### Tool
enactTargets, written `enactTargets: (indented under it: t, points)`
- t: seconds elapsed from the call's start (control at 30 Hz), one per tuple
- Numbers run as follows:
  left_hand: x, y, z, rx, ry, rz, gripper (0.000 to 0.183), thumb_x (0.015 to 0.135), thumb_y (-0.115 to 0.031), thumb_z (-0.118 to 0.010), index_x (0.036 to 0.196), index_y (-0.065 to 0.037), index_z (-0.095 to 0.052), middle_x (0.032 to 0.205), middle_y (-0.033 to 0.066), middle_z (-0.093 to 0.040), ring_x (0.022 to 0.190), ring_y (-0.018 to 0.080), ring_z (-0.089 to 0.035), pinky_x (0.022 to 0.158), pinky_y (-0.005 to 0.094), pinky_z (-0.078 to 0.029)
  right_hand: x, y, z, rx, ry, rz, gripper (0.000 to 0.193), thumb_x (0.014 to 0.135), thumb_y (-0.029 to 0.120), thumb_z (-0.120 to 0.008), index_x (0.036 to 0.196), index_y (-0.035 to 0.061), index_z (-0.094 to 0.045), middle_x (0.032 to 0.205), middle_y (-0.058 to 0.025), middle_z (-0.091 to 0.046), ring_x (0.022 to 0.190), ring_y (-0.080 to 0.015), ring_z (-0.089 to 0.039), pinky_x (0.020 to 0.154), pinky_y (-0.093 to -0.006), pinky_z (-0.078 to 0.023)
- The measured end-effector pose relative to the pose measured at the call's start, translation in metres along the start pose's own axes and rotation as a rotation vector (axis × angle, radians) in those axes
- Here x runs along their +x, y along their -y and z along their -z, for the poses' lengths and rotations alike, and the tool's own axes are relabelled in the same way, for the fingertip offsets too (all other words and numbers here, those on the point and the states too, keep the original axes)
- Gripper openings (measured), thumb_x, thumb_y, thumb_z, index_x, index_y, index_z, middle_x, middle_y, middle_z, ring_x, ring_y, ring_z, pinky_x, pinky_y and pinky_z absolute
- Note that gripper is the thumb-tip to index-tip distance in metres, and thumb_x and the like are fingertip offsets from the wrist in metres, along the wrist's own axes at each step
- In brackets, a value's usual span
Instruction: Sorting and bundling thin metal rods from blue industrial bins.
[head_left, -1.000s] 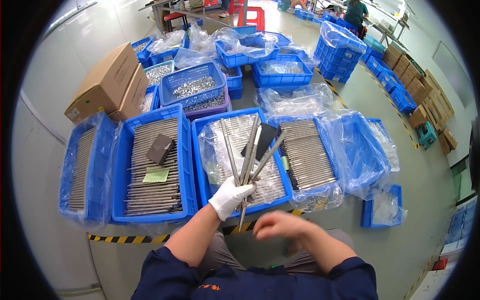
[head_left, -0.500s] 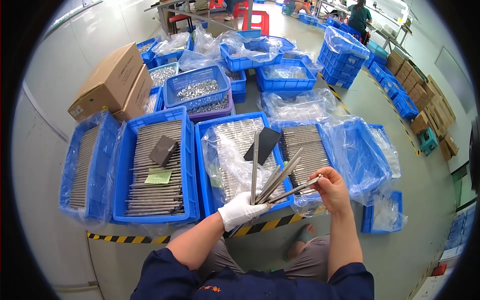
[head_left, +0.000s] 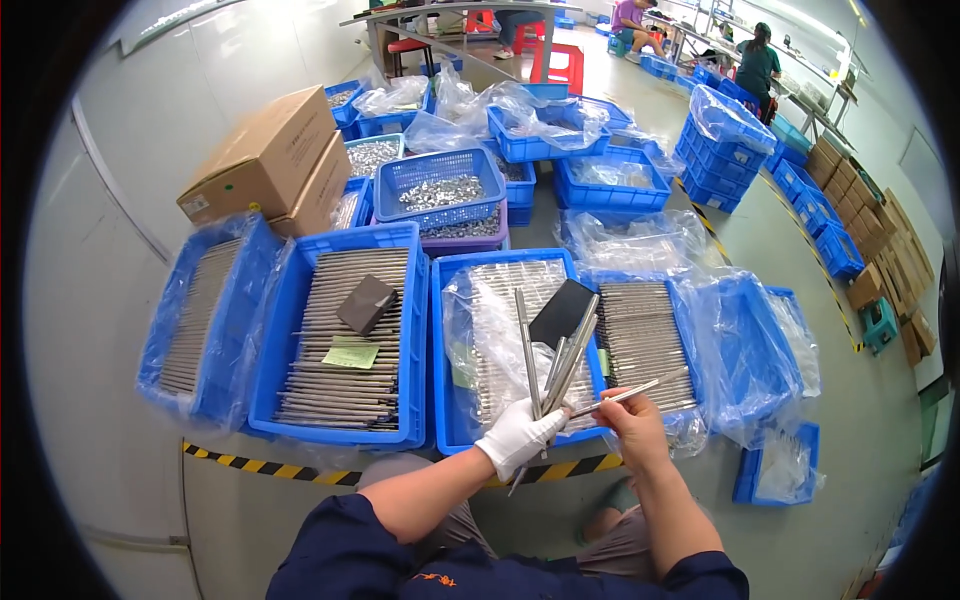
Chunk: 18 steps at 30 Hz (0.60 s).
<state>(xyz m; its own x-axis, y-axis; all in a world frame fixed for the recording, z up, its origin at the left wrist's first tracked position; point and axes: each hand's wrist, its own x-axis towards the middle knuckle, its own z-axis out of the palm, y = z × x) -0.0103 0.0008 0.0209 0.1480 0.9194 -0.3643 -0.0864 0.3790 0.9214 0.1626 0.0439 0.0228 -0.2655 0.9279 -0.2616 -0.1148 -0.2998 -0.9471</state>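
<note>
My left hand point(head_left: 522, 437), in a white glove, is closed round a bundle of slim metal rods point(head_left: 574, 368) that fan out upward and poke out below the fist. Bare fingers of my right hand point(head_left: 637, 428) pinch a single metal rod point(head_left: 642, 389), which slants up to the right from beside the left fist. Behind the bundle, a blue bin point(head_left: 450, 440) holds rods under clear plastic, with a black flat piece point(head_left: 562, 312) on top. More rods point(head_left: 650, 325) lie in rows in the bin behind my right hand.
Left of centre stands a blue bin point(head_left: 412, 330) of rods with a dark block point(head_left: 367, 305) and a green slip point(head_left: 350, 353). Cardboard boxes point(head_left: 255, 150) and a basket point(head_left: 440, 165) of small metal parts stand farther back. A plastic-lined bin point(head_left: 745, 345) is at right.
My right hand has come down and closer to my left, and its rod now points up past the fingers. The surroundings sit farther right and lower in the view.
</note>
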Motion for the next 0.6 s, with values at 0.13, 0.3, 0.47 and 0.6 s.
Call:
enactTargets:
  t: [0.13, 0.3, 0.47, 0.6]
  points:
    - [0.002, 0.005, -0.004, -0.028, 0.001, -0.109, 0.024, 0.08, -0.028, -0.055, 0.092, -0.007, -0.056, 0.063, -0.0013, -0.049, 0.052, 0.006, -0.045, 0.046, 0.0205, -0.038, -0.002, -0.019, -0.012, 0.047, 0.062, -0.11, 0.014, 0.076, 0.007, -0.057, 0.09, 0.0027, -0.055, 0.077, -0.0059, -0.059, 0.067, -0.0131, -0.057, 0.06, -0.0235, -0.047]
    - [0.001, -0.005, 0.001, -0.118, -0.003, 0.025, 0.027, 0.079, -0.033, -0.054, 0.087, -0.008, -0.056, 0.06, -0.0018, -0.047, 0.051, 0.0057, -0.043, 0.044, 0.0193, -0.034, 0.002, 0.002, 0.003, 0.076, 0.051, -0.176, 0.014, 0.079, 0.013, -0.055, 0.089, 0.0025, -0.054, 0.075, -0.0048, -0.057, 0.067, -0.0122, -0.056, 0.062, -0.0212, -0.045]
    - [-0.001, -0.016, 0.008, -0.149, 0.08, -0.008, 0.027, 0.08, -0.029, -0.054, 0.094, -0.006, -0.055, 0.064, -0.0029, -0.047, 0.056, 0.0054, -0.041, 0.047, 0.0201, -0.034, -0.005, 0.011, 0.009, 0.202, 0.43, -0.443, 0.015, 0.081, 0.014, -0.052, 0.088, 0.0006, -0.054, 0.078, -0.0056, -0.057, 0.066, -0.0137, -0.056, 0.061, -0.0249, -0.046]
    - [0.001, -0.008, 0.006, -0.28, 0.281, 0.057, 0.027, 0.079, -0.018, -0.057, 0.102, -0.005, -0.051, 0.075, -0.0008, -0.052, 0.066, 0.0051, -0.048, 0.058, 0.0193, -0.041, -0.007, -0.008, 0.004, 0.25, 0.654, -0.573, 0.016, 0.08, 0.014, -0.054, 0.089, 0.0005, -0.055, 0.078, -0.0058, -0.057, 0.065, -0.0137, -0.055, 0.062, -0.0258, -0.045]
